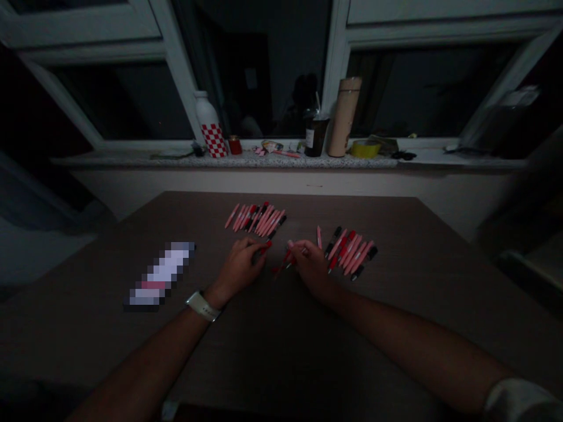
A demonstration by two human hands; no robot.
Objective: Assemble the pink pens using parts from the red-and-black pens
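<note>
Two groups of slim pink pens with red or black ends lie side by side on the brown table (281, 363): one group (257, 220) at the far middle, the other (349, 253) to the right. My left hand (240, 268) rests on the table, its fingers closed on a pen with a red end (264, 248). My right hand (311, 269) sits just left of the right group, its fingers closed around a pink pen (291, 244). Loose red-ended pens (282, 264) lie between my hands. A white watch (202, 306) circles my left wrist.
A blurred, unreadable flat object (160, 275) lies on the table to the left. Beyond the table's far edge, a windowsill (229, 160) holds a checkered bottle (211, 124), a tall tan tube (344, 117), a dark cup (316, 136), and a roll of yellow tape (365, 149).
</note>
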